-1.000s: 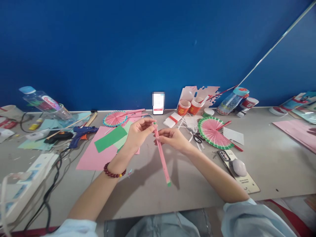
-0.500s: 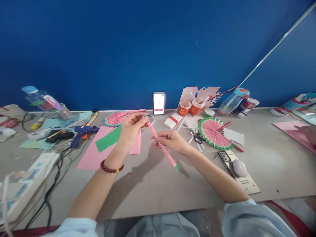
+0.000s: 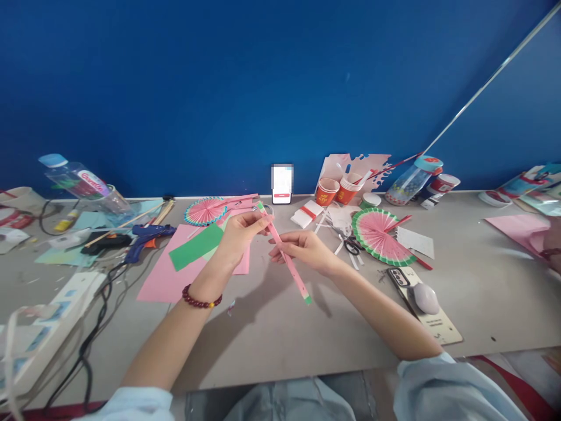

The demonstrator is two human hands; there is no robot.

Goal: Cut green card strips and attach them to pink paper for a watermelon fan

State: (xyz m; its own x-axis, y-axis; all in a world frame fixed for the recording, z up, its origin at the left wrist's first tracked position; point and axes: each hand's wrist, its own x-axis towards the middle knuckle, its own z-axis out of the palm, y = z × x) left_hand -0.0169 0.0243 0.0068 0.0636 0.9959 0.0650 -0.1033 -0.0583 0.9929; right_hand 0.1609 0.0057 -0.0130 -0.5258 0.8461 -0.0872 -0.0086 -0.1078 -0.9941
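Between my hands, above the table, slants a narrow folded strip of pink paper (image 3: pixel 293 268) with green ends and small dark specks. My left hand (image 3: pixel 246 229) pinches it near its upper end. My right hand (image 3: pixel 302 247) grips it around the middle, thumb on top. Beyond my left wrist lie a green paper piece (image 3: pixel 195 248) and pink paper sheets (image 3: pixel 155 275). A pleated pink paper fan with a blue-and-white edge (image 3: pixel 204 210) rests behind them. To the right of my right hand is a pleated pink fan with a green rim (image 3: pixel 377 231).
A phone (image 3: pixel 281 184) stands against the blue wall. Scissors (image 3: pixel 352 244), red paper cups (image 3: pixel 326 192) and a bottle (image 3: pixel 412 182) are on the right, with a mouse (image 3: pixel 425 299) nearer me. A glue gun (image 3: pixel 146 237) and power strip (image 3: pixel 56 327) are left. Another person's hand (image 3: pixel 553 237) shows far right.
My left hand has slid a little down the strip, baring its upper green end. The strip's lower end has shifted slightly left. At far right, the other person's hand has moved and the pink sheet bends.
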